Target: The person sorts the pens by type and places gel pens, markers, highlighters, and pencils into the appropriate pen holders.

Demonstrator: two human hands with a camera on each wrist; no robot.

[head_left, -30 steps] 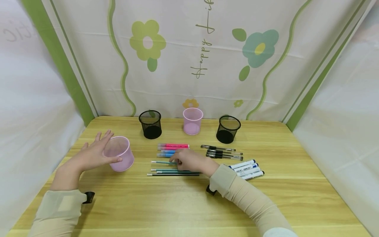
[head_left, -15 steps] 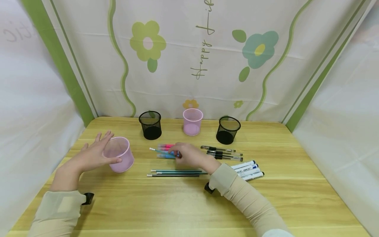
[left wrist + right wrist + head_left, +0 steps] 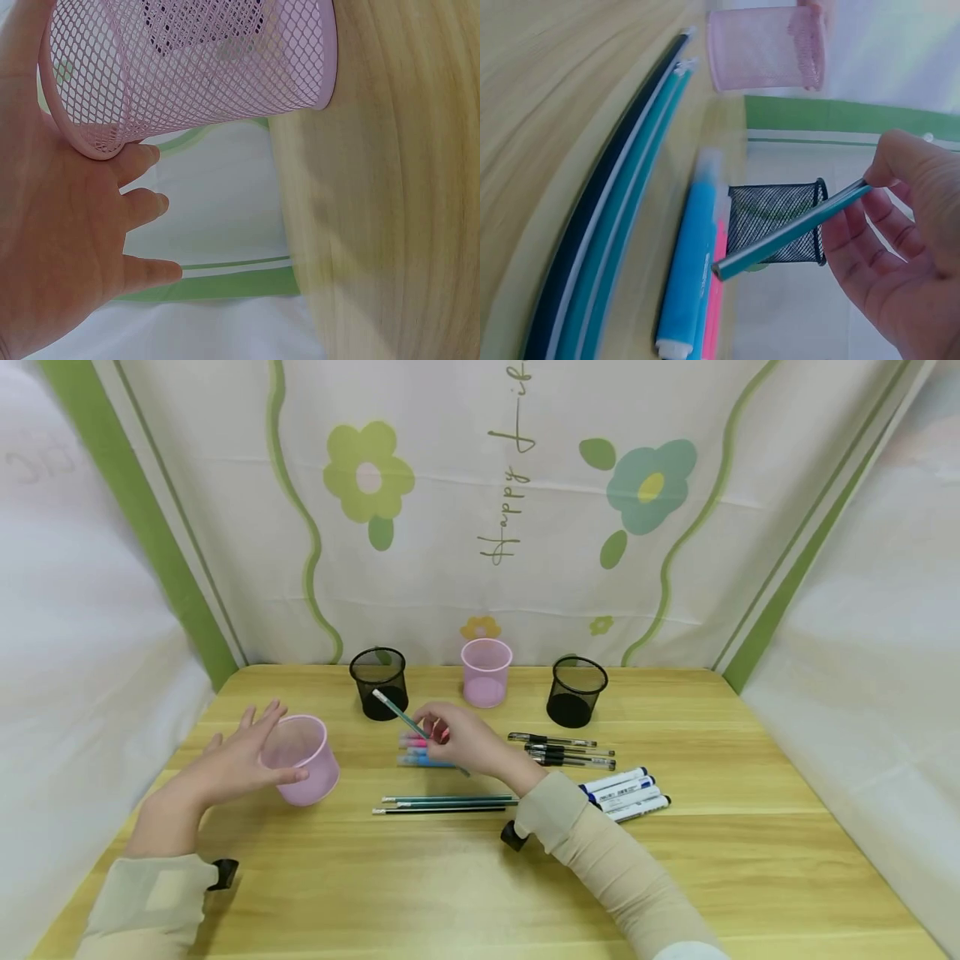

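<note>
My right hand [image 3: 468,743] pinches a teal pencil [image 3: 401,714] between thumb and fingers, above the highlighters. Its white-tipped end points up and left, overlapping the left black mesh pen cup [image 3: 378,685] in the head view. In the right wrist view the pencil's other end slants down past the fingertips. My left hand [image 3: 232,760] holds a pink mesh pen cup [image 3: 318,768] at its rim, thumb on the near side, other fingers spread. Below the right hand, several pencils [image 3: 442,805], teal and dark, lie side by side. Pink and blue highlighters [image 3: 423,761] lie partly behind that hand.
Another pink mesh cup [image 3: 486,681] and a second black mesh cup [image 3: 576,693] stand along the back of the wooden table [image 3: 420,893]. Black gel pens [image 3: 562,752] and white markers [image 3: 626,795] lie to the right. A printed curtain [image 3: 435,593] hangs behind.
My right hand has lifted the teal pencil off the table and carried it back over the highlighters, its white-tipped end tilting upward. The left hand stays at the pink cup.
</note>
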